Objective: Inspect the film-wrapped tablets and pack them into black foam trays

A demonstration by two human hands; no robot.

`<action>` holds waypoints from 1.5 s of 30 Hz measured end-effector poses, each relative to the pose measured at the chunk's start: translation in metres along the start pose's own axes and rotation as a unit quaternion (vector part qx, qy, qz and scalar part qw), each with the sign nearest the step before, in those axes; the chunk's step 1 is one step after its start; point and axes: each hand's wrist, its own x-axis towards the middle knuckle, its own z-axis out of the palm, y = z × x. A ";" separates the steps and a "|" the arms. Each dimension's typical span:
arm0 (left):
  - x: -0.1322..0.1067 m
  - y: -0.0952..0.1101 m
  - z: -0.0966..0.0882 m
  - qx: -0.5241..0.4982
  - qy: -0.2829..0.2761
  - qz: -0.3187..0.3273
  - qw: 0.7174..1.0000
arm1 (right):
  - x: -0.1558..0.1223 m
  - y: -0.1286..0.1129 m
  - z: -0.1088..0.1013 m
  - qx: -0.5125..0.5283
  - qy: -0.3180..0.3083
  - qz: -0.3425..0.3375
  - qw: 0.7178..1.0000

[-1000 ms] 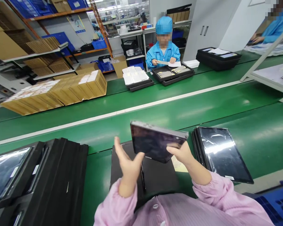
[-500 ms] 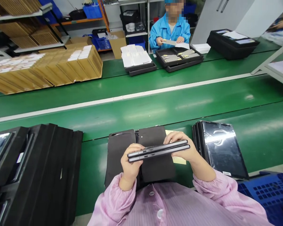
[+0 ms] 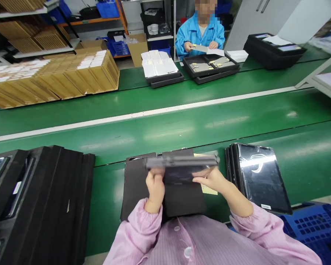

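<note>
Two thin dark tablets (image 3: pixel 182 162), held together edge-on and blurred by motion, hang over the bench between my hands. My left hand (image 3: pixel 156 186) grips their left end, with its thumb on the near side. At the right end my right hand (image 3: pixel 209 179) is closed on them, its fingers partly hidden behind the tablets. Below lie two black foam pads (image 3: pixel 184 200) side by side. A yellow paper (image 3: pixel 209 189) shows beside the right pad. On the right rests a stack of tablets (image 3: pixel 262 180), the top one glossy with a small white label.
Black foam trays (image 3: pixel 52 198) holding tablets stand at left. A blue basket (image 3: pixel 314 221) sits low at right. Across the green bench (image 3: pixel 165 132) are brown cartons (image 3: pixel 79 79), white papers (image 3: pixel 158 64), and a person in blue (image 3: pixel 200 35) handling flat pieces over a black tray (image 3: pixel 209 68).
The tablets have tipped and risen slightly, so their undersides show more. My hands have turned with them and now show more from below.
</note>
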 end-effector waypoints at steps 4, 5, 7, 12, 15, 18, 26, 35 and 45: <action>-0.002 -0.006 0.036 0.005 -0.016 -0.117 0.993 | -0.010 -0.050 0.001 -0.130 0.012 -0.047 0.990; -0.005 -0.007 0.043 0.011 -0.031 -0.143 0.989 | -0.012 -0.063 0.003 -0.157 -0.002 -0.031 0.987; -0.012 -0.008 0.054 0.035 -0.030 -0.149 0.988 | -0.011 -0.079 0.010 -0.211 -0.035 0.030 0.976; -0.004 0.000 0.055 0.026 -0.060 -0.008 0.998 | -0.002 -0.066 0.035 -0.244 -0.046 0.122 0.961; 0.011 0.015 0.051 -0.006 -0.084 0.002 0.996 | 0.012 -0.050 0.040 -0.152 0.027 0.100 0.983; 0.021 0.026 0.049 -0.021 -0.075 -0.023 0.997 | 0.036 -0.042 0.038 0.044 0.087 0.096 0.991; 0.033 0.035 0.043 -0.032 -0.138 -0.025 0.990 | 0.076 -0.043 0.027 0.225 0.042 0.137 0.964; 0.040 0.043 0.041 0.013 -0.188 -0.011 0.982 | 0.079 -0.038 0.024 0.256 0.019 0.147 0.955; 0.042 0.042 0.037 0.032 -0.203 0.016 0.979 | 0.076 -0.037 0.024 0.251 0.022 0.125 0.960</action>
